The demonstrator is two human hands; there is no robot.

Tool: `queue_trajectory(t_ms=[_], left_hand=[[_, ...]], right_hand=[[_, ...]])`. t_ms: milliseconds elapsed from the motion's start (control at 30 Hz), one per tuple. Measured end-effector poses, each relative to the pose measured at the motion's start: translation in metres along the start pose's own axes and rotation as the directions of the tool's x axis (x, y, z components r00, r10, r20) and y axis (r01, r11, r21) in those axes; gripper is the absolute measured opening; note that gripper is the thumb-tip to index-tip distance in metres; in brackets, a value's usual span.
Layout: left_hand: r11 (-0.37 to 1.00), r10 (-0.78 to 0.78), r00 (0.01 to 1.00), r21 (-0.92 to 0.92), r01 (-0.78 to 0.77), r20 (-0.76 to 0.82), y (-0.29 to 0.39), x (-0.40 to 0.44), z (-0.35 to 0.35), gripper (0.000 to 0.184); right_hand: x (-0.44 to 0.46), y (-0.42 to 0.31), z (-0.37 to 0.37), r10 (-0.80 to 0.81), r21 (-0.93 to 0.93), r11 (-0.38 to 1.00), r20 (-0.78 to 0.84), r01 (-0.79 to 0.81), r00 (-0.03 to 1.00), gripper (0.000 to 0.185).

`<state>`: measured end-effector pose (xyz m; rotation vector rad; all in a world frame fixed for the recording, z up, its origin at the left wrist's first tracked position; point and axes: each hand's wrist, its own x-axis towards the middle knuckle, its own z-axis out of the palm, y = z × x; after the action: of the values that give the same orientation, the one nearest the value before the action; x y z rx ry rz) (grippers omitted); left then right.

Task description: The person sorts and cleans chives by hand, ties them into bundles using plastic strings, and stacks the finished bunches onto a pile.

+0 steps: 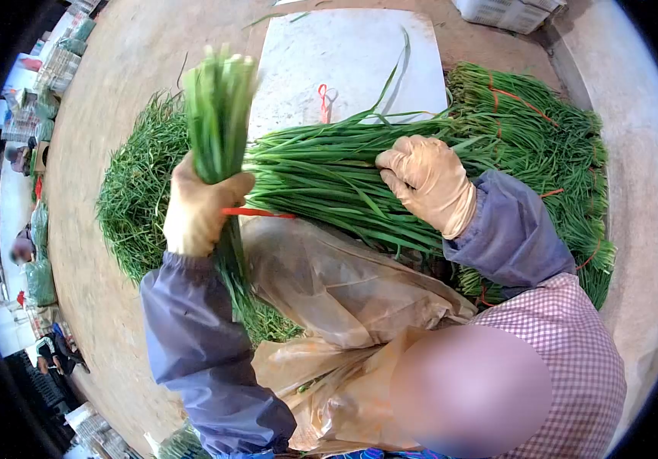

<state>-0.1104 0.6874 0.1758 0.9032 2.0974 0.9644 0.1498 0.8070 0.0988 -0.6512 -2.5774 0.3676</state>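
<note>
My left hand [200, 205], in a tan rubber glove, is closed around an upright bunch of garlic chives [220, 115]. The pale cut ends point up, and the green leaves hang below my fist. A red tie [258, 213] stretches out beside that hand; whether the hand grips it I cannot tell. My right hand [428, 183], gloved alike, rests with curled fingers on a loose layer of long chives [313, 168] lying crosswise. What its fingertips pinch, if anything, is hidden. A brownish plastic apron [329, 275] covers the lap below.
Chive bundles with red ties [520, 138] are stacked at the right. A heap of leaves [141, 191] lies on the floor at the left. Ahead is a white board [344, 69] with a looped red tie [323, 96] on it. Pale crates [505, 11] stand at the back right.
</note>
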Motion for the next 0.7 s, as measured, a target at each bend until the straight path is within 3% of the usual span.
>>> queue_trajectory(t_ms=[167,200,433,533,700], left_hand=[[0.999,-0.019,0.992,0.052,0.012,0.126,-0.019,0.019,0.016,0.041],[0.996,0.073,0.991,-0.053,-0.067,0.113,-0.028,0.021,0.022,0.040],[0.998,0.015,0.990,0.060,-0.024,0.141,-0.043,0.025,0.028,0.049],[0.996,0.017,0.995,0.091,-0.026,0.102,-0.046,0.024,0.030,0.050],[0.992,-0.008,0.992,0.129,-0.008,0.122,-0.036,0.020,0.030,0.052]], right_hand=[[0.008,0.002,0.013,0.050,0.014,0.999,0.043,-0.050,0.998,0.015],[0.009,0.001,0.013,0.049,0.020,0.999,0.047,-0.050,0.998,0.015],[0.016,-0.001,0.016,0.088,0.090,0.991,0.117,-0.099,0.989,0.016],[0.022,-0.004,0.019,0.070,0.035,0.996,0.160,-0.077,0.985,0.016],[0.026,-0.005,0.032,0.009,0.042,0.999,0.109,-0.013,0.994,0.015]])
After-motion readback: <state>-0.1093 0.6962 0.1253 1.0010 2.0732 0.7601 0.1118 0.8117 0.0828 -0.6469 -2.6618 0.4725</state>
